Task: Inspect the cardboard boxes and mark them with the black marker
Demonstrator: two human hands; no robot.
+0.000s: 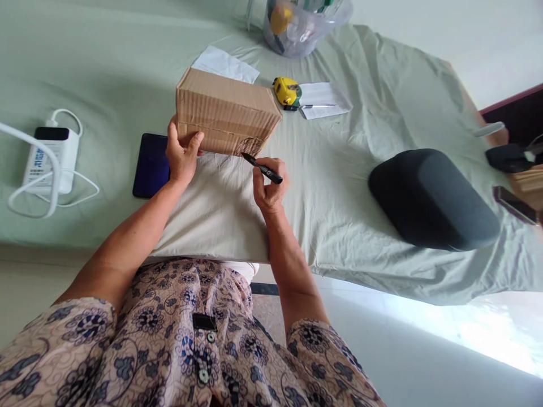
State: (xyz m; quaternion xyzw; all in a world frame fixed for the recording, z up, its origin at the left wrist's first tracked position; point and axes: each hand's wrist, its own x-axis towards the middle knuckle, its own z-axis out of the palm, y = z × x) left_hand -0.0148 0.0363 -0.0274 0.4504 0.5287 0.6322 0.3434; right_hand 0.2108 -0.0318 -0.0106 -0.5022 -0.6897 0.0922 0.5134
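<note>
A brown cardboard box (224, 110) rests on the cloth-covered table, its near face tilted toward me. My left hand (183, 151) grips the box's left end, with the thumb on the near face. Between the fingers of my right hand (271, 183) is a black marker pen (265, 169). Its tip is at the lower right part of the near face, by a patch of dark scribbled lines (251, 145). A dark phone or tablet (151, 167) lies just left of my left hand.
Behind the box lie a yellow tape measure (287, 92), a pen (319, 106) on folded paper and a white sheet (224, 63). A clear plastic tub (297, 28) stands farther back. At right sits a black rounded case (432, 200); at left, a white power bank (53, 161) with cables.
</note>
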